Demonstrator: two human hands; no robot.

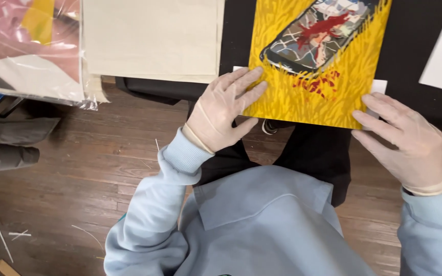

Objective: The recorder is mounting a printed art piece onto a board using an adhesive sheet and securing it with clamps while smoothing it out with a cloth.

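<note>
Both gloved hands are squaring up a yellow print (319, 97) at the near edge of a black table (415, 46): the left hand (220, 110) lies flat and open on its corner at 7 o'clock, and the right hand (405, 140), also flat and open with nothing clasped, touches the corner at 5 o'clock. The print is a stiff, matte rectangle painted with brush-like yellow strokes, a cracked dark phone shape and red splashes, with a white sheet (379, 85) peeking out beneath. I judge the next nudge needs light, even fingertip pressure so the edges line up; an unpainted cream canvas (152, 38) lies at 10 o'clock.
</note>
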